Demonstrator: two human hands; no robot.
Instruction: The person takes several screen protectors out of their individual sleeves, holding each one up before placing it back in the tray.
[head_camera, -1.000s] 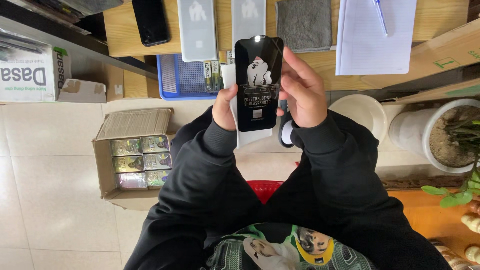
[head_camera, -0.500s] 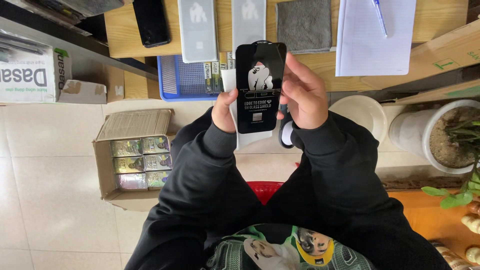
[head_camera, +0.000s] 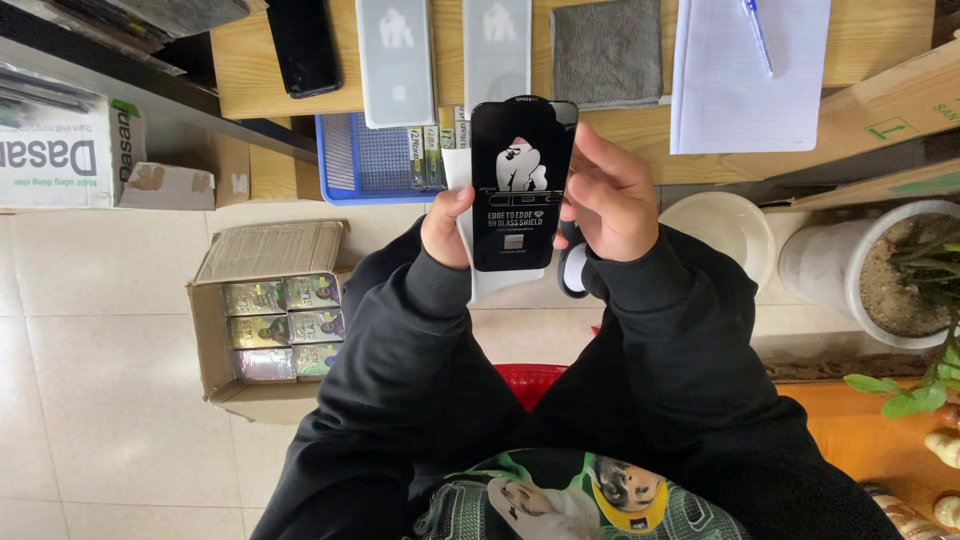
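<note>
A black phone-shaped screen protector sheet (head_camera: 520, 185) with a white animal print is held upright in front of me, over a white sleeve (head_camera: 468, 215) behind it. My left hand (head_camera: 446, 228) grips its lower left edge with the thumb on the front. My right hand (head_camera: 607, 192) wraps its right edge, fingers curled around the side. Both arms wear black sleeves. A small round black and white object (head_camera: 573, 270) shows below my right hand.
Wooden desk (head_camera: 250, 70) ahead carries a black phone (head_camera: 303, 45), two grey protector sleeves (head_camera: 397, 60), a grey cloth (head_camera: 607, 50), white paper with a pen (head_camera: 745, 70) and a blue basket (head_camera: 370, 160). An open cardboard box of packs (head_camera: 275, 325) sits left; white pots (head_camera: 870, 270) right.
The black sheet has risen slightly and straightened in my hands; my right fingers shifted along its right edge. Otherwise the scene is the same.
</note>
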